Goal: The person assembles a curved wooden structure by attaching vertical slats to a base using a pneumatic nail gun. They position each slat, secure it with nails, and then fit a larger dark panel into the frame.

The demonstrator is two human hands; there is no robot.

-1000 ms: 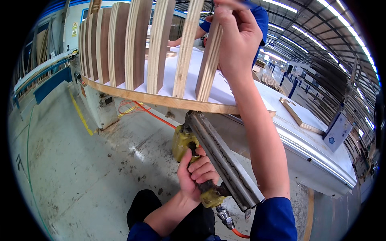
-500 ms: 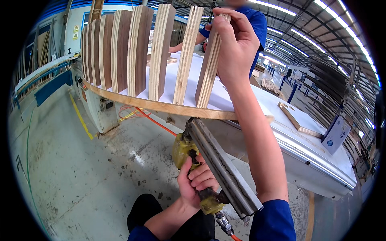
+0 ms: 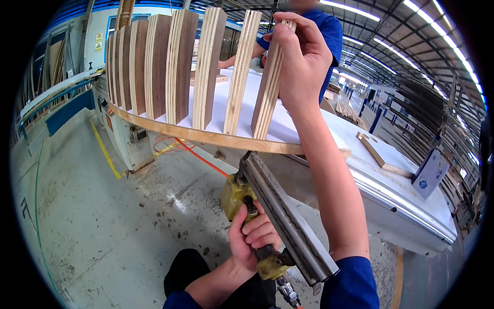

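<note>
A long white table (image 3: 396,180) is carrying a curved board (image 3: 226,139), and a row of plywood strips (image 3: 180,67) is standing upright along its edge. Beneath that edge a yellow nail gun (image 3: 290,219) is pointing its nose up, the left hand (image 3: 254,233) wrapping its handle, while above, the right hand (image 3: 304,67) is pinching the end strip (image 3: 267,98) near its top.
</note>
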